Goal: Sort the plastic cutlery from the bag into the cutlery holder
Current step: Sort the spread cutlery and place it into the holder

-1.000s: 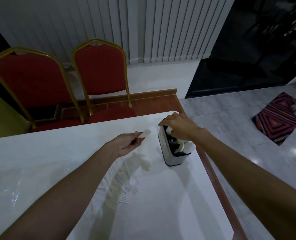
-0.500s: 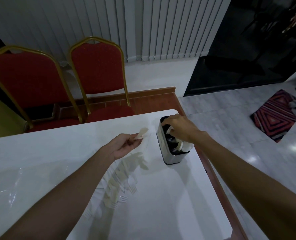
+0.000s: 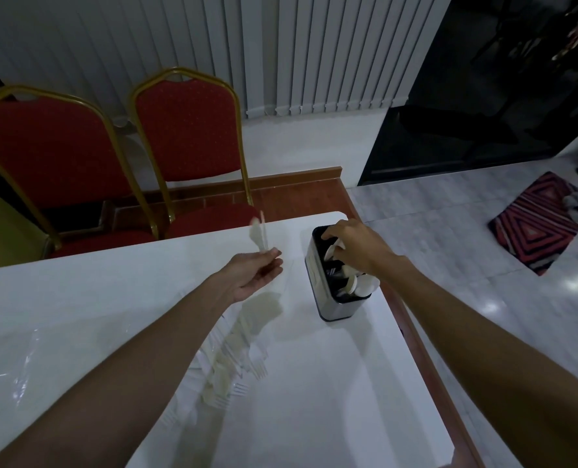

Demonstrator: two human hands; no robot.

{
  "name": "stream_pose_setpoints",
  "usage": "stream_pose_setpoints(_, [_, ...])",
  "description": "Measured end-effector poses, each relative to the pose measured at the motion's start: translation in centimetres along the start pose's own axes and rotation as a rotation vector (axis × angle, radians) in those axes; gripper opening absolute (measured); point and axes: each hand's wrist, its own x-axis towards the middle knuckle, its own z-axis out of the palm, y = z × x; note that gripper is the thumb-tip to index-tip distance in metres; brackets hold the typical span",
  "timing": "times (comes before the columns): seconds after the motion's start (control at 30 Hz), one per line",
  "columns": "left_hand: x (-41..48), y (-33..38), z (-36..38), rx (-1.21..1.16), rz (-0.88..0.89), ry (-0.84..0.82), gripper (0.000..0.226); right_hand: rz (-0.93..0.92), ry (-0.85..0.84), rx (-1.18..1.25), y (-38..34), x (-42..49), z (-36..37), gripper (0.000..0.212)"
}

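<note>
A person's two bare arms reach over a white table (image 3: 314, 383) in dim light.

Near the table's left edge lies a crumpled clear bag (image 3: 24, 363), flat and hard to see. Towards the middle is a loose pile of cutlery (image 3: 233, 349), pale forks and spoons overlapping with their tines crossed. Pulling one piece from it could drag others along or flick them across the table.

Above the far end of the pile, the left hand (image 3: 252, 273) is turned palm up. Its fingertips pinch the stem of a spoon (image 3: 256, 233), which stands upright beside what looks like a second thin piece. The hold looks light, at the very tips, so a piece could slip and drop back onto the table.

Near the far right corner, just beside the right edge, stands the cutlery holder (image 3: 316, 275), a tall, narrow metal box with dark compartments. White spoon bowls (image 3: 362, 285) stick out of its near compartment.

The right hand (image 3: 356, 244) hangs over the holder's far compartment. Its fingers are bent down around a white piece (image 3: 331, 253). Whether they grip it or only touch it cannot be told.

The main risk is here: the holder is tall and close to the edge. A sideways push from this hand, or a handle catching on a divider, could tip it or nudge it off onto the floor. A piece could also land in the wrong compartment.
</note>
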Motion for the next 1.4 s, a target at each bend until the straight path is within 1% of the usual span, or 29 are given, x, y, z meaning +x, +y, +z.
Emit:
stream_pose_setpoints(0.1, [0.7,0.9,2.3,0.312,0.131,0.068,0.027,0.014,0.024,0.021,0.6,-0.1,0.0,0.038])
stream_pose_setpoints(0.17, [1.5,1.3,4.1,0.45,0.25,0.105,0.029,0.016,0.041,0.041,1.0,-0.3,0.0,0.037])
stream_pose_setpoints(0.3, [3.5,1.5,6.6,0.482,0.415,0.111,0.018,0.038,0.086,0.084,1.4,-0.6,0.2,0.032])
stream_pose_setpoints(0.4, [5.0,0.7,7.7,0.534,0.514,0.204,0.022,0.036,0.099,0.113,1.7,-0.8,0.2,0.03])
stream_pose_setpoints(0.47, [5.4,0.0,8.4,0.616,0.56,0.25,0.018,0.03,0.111,0.126,1.7,-0.9,0.1,0.03])
stream_pose_setpoints(0.53, [5.9,-0.8,8.9,0.713,0.561,0.276,0.018,0.033,0.127,0.143,1.8,-0.9,0.1,0.031])
stream_pose_setpoints(0.6, [6.4,-1.5,8.9,0.827,0.537,0.302,0.022,0.051,0.135,0.155,1.8,-0.9,0.3,0.032])
stream_pose_setpoints(0.73, [6.9,-1.8,8.7,1.023,0.485,0.234,0.027,0.044,0.15,0.179,2.1,-0.9,0.6,0.031])
stream_pose_setpoints(0.77, [6.9,-1.7,8.6,1.049,0.492,0.209,0.026,0.04,0.152,0.183,2.2,-0.9,0.7,0.031])
stream_pose_setpoints(0.83, [6.7,-1.6,8.2,1.022,0.498,0.165,0.032,0.043,0.15,0.181,2.2,-1.0,0.8,0.032])
stream_pose_setpoints(0.93, [6.3,-1.7,7.5,1.021,0.539,0.149,0.04,0.08,0.171,0.208,2.0,-1.1,1.0,0.037])
stream_pose_setpoints(1.0, [6.0,-2.1,6.1,1.011,0.575,0.186,0.043,0.111,0.223,0.256,1.7,-1.3,0.9,0.039])
stream_pose_setpoints(1.07, [6.0,-3.0,3.9,0.981,0.585,0.249,0.044,0.114,0.341,0.273,1.1,-1.6,0.7,0.036])
stream_pose_setpoints(1.13, [5.7,-4.1,0.6,1.001,0.583,0.329,0.043,0.048,0.48,0.286,-0.4,-1.8,0.7,0.031])
stream_pose_setpoints(1.2, [4.9,-5.2,-3.0,1.047,0.574,0.398,0.041,-0.074,0.523,0.301,-2.8,-1.6,1.4,0.026])
stream_pose_setpoints(1.27, [4.2,-6.1,-6.0,1.099,0.563,0.434,0.038,-0.208,0.452,0.287,-5.2,-1.0,3.2,0.023])
stream_pose_setpoints(1.3, [3.8,-6.6,-7.6,1.129,0.551,0.45,0.037,-0.242,0.369,0.272,-6.3,-0.6,4.6,0.022])
stream_pose_setpoints(1.33, [3.5,-6.9,-8.8,1.169,0.537,0.46,0.036,-0.238,0.277,0.255,-7.0,0.0,5.9,0.021])
stream_pose_setpoints(1.4, [3.0,-7.6,-11.2,1.258,0.536,0.453,0.036,-0.167,0.107,0.222,-7.9,1.1,8.4,0.024])
